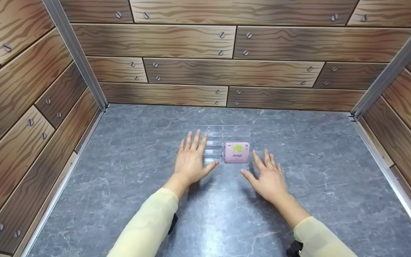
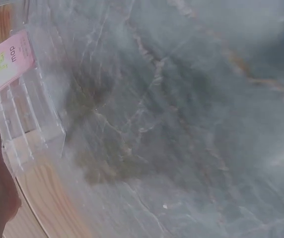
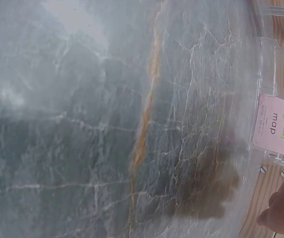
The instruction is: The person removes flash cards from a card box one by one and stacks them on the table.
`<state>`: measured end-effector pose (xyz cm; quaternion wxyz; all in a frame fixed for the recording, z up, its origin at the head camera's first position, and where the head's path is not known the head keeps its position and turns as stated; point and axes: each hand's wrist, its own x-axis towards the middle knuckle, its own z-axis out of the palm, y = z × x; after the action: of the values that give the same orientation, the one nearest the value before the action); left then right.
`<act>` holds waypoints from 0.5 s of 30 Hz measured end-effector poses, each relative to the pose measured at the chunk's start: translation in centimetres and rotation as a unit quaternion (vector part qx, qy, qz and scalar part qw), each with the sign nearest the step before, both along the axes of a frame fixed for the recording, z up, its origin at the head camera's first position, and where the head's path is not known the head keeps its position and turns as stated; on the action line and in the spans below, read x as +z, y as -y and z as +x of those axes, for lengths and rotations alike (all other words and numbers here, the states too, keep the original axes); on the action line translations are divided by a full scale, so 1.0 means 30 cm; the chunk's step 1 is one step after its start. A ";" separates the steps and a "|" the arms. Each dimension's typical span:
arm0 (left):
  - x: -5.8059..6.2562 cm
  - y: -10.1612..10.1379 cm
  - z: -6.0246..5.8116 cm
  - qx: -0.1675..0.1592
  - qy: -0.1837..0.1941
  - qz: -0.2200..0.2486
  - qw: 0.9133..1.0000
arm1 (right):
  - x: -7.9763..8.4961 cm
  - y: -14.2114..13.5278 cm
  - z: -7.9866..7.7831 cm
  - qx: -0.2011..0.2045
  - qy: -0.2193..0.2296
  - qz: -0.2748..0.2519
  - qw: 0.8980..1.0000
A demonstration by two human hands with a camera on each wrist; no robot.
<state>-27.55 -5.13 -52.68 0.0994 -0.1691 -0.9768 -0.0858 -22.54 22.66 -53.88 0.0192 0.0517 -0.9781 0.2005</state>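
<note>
A clear plastic rack (image 1: 214,142) with several ridged slots is on the grey marbled table, straight ahead in the head view. At its front right sits a pink square box (image 1: 237,152) marked "map", with a yellow-green patch. My left hand (image 1: 191,162) is spread at the rack's left side, its fingers overlapping that edge. On the other side my right hand (image 1: 269,176) has its fingers apart, close to the box's right edge. Both wrist views show the rack (image 2: 25,116) and the pink box (image 3: 275,124) at their outer margins, with only part of each hand.
Wood-plank-patterned walls (image 1: 191,71) enclose the marbled table (image 1: 120,200) at the back and both sides. Grey metal posts (image 1: 80,53) stand in the rear corners, and light metal strips (image 1: 401,192) run along the side edges.
</note>
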 end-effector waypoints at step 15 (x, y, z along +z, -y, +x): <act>-0.060 -0.031 -0.077 -0.029 -0.006 -0.062 0.998 | 0.001 -0.008 -0.023 -0.005 -0.002 -0.010 1.000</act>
<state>-29.85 -4.19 -54.50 0.0916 -0.2038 -0.9744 -0.0265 -23.22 22.90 -53.85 0.0229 0.0473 -0.9762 0.2105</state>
